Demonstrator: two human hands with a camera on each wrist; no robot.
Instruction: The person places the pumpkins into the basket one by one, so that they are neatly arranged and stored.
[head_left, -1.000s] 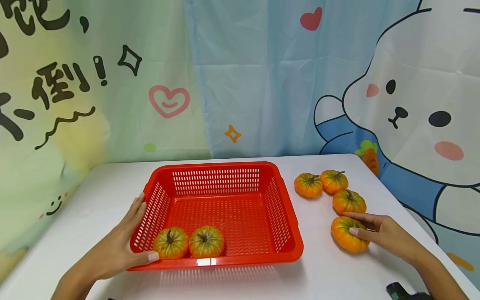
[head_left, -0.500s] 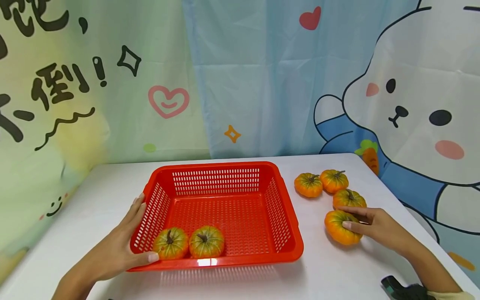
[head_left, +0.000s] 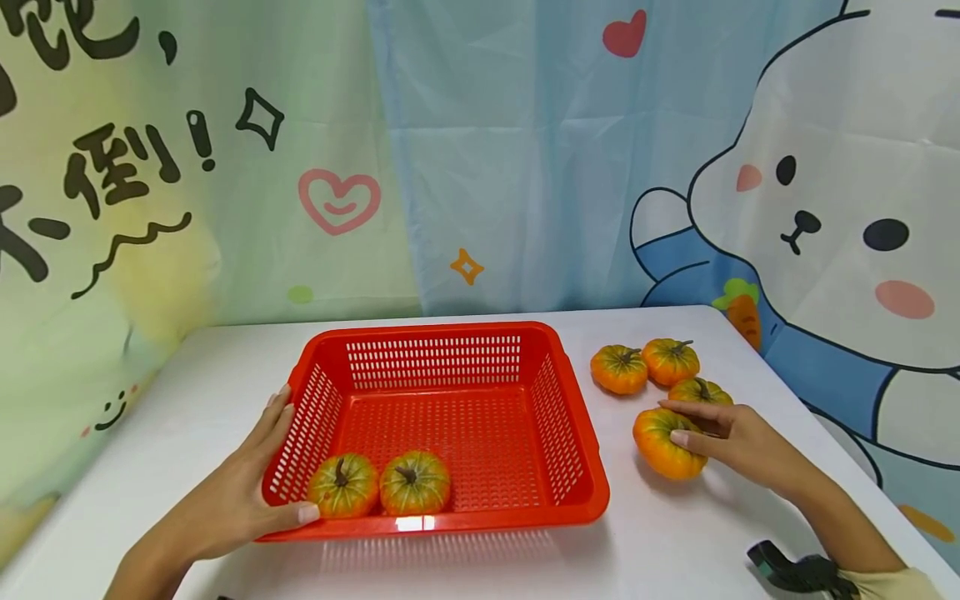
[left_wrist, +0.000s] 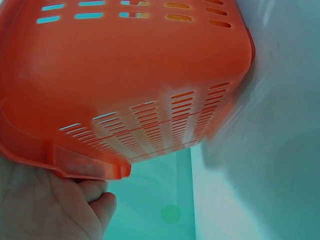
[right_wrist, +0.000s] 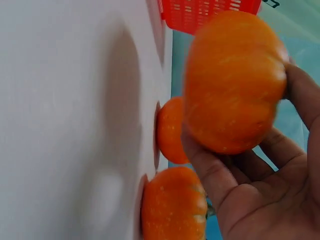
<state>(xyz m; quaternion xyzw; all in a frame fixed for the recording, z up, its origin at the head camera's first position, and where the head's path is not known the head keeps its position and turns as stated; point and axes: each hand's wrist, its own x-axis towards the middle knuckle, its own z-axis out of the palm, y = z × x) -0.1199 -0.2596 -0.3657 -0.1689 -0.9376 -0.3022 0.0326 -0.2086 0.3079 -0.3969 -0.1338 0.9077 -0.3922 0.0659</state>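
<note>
My right hand [head_left: 750,446] grips a small orange pumpkin [head_left: 663,446] between thumb and fingers, to the right of the basket. In the right wrist view that pumpkin [right_wrist: 235,82] is up off the table, its shadow apart from it. My left hand [head_left: 221,492] holds the red plastic basket [head_left: 450,523] by its left front corner, thumb over the front rim and fingers along the left side. The left wrist view has the palm [left_wrist: 47,205] under the basket's rim. Two greenish-orange pumpkins, one left [head_left: 342,486] and one right [head_left: 415,483], sit inside along the basket's front wall.
Three more pumpkins lie at the table's right: one nearer the basket [head_left: 618,369], one beside it [head_left: 671,362], and one partly hidden behind the right hand [head_left: 699,390]. A printed curtain [head_left: 487,167] hangs behind the white table [head_left: 225,375].
My right hand has moved the gripped pumpkin left and slightly away from me, toward the basket. The left hand, the basket and the other pumpkins have stayed put.
</note>
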